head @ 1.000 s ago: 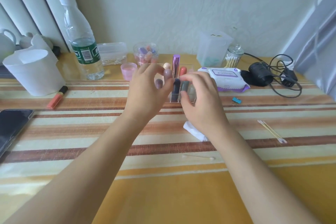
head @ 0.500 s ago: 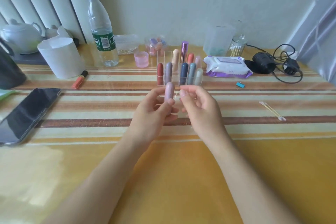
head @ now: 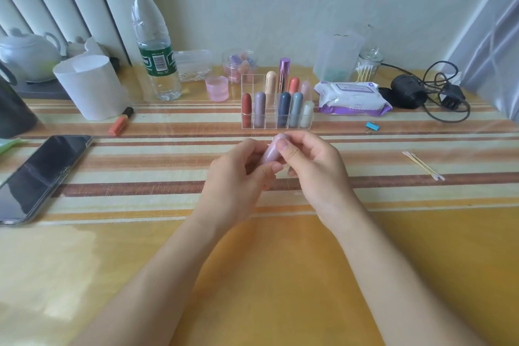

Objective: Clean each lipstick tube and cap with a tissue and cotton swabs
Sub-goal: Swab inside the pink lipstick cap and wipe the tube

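A pale lilac lipstick tube (head: 271,151) is held just above the table in front of me, tilted up to the right. My left hand (head: 238,177) grips its lower part, and my right hand (head: 311,166) pinches its upper end between thumb and fingers. Behind them stands a clear acrylic organiser (head: 276,104) with several lipsticks upright in its slots. Used cotton swabs (head: 422,165) lie on the table to the right. A purple pack of wet wipes (head: 351,98) lies right of the organiser. No tissue shows in view.
A phone (head: 42,174) lies at the left, an orange lipstick (head: 121,121) beside a white paper roll (head: 90,87). A water bottle (head: 154,42), a pink cup (head: 216,88), jars, a swab jar (head: 368,66), a blue clip (head: 373,126) and a black cable (head: 438,93) line the back.
Both hands have drawn back from the organiser toward me with the lilac tube. The tube has tilted to the right, and my right hand now pinches its top end.
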